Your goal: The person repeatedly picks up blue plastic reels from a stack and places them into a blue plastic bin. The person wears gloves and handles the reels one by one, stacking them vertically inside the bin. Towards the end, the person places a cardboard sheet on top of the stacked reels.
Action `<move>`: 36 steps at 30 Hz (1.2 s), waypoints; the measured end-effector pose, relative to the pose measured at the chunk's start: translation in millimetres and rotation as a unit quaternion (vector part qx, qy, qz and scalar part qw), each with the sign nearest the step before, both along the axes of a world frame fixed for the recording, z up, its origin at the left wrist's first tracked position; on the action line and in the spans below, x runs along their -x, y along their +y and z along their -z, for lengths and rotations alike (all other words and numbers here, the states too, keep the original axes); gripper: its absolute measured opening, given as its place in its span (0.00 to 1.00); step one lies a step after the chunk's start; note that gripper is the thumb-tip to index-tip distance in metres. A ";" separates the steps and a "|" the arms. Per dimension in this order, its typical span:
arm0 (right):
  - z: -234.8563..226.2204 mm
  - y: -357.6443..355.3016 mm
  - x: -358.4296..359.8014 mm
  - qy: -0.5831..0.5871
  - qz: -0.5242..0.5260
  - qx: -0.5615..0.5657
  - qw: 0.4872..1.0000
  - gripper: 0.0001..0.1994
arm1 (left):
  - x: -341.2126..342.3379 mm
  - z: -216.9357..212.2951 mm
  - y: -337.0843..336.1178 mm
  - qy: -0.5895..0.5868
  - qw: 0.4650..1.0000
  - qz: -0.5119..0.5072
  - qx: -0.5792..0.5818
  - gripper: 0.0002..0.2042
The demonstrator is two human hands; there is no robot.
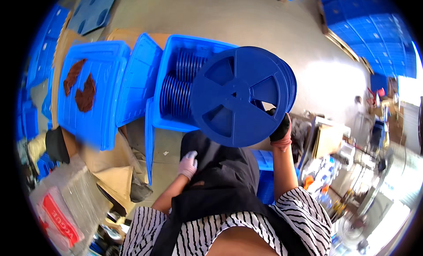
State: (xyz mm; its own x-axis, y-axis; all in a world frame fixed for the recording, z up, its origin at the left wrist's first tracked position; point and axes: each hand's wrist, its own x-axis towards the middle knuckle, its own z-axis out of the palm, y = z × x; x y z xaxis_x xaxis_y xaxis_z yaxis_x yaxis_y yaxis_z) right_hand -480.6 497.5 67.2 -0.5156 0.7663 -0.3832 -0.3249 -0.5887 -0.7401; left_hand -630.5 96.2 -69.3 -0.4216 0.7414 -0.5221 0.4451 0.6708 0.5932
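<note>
My black-and-white striped top (304,216) and the dark apron (220,176) over it fill the bottom of the view, closest to me. My right hand (281,128), in a dark glove with a pinkish cuff, is raised and closed on the lower right edge of a stack of round blue plastic reels with three cut-out windows (240,95); the fingers hook over the rim, and the front reel's flat face is turned toward me, held up in the air in front of the open blue plastic crate (169,119). More dark blue reels (178,90) stand on edge in rows inside that crate, which sits on the grey concrete floor (264,22). My left hand (188,164), in a pale glove, hangs low against the apron, touching the cloth; the fingers look loosely curled with nothing in them, though the glove is small in view and I cannot be certain. To the left lies a flat blue crate lid (94,97) with two brown patches (83,90) on it, and flattened brown cardboard (108,161) spreads below it. Stacked blue crates (365,31) line the upper right.
</note>
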 end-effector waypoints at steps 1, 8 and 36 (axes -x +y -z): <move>-21.7 -20.4 -15.7 0.034 0.037 0.025 0.998 0.10 | 15.3 -8.3 0.3 0.019 0.998 -0.003 -0.059 0.21; -103.3 -188.0 -97.8 0.254 0.197 0.104 0.941 0.16 | 105.7 -108.4 22.1 0.080 0.982 0.038 -0.164 0.31; -160.9 -755.5 -322.6 0.274 0.535 -0.102 0.793 0.15 | -329.6 -359.2 -132.1 0.093 0.576 0.720 -0.375 0.26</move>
State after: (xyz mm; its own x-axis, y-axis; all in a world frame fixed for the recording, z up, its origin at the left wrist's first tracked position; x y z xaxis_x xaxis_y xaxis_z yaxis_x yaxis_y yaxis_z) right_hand -158.0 -258.0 228.2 0.4245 0.8950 -0.1371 -0.8633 0.3544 -0.3592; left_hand -300.9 -35.9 289.8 0.9161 0.3803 0.1269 0.3231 -0.8877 0.3279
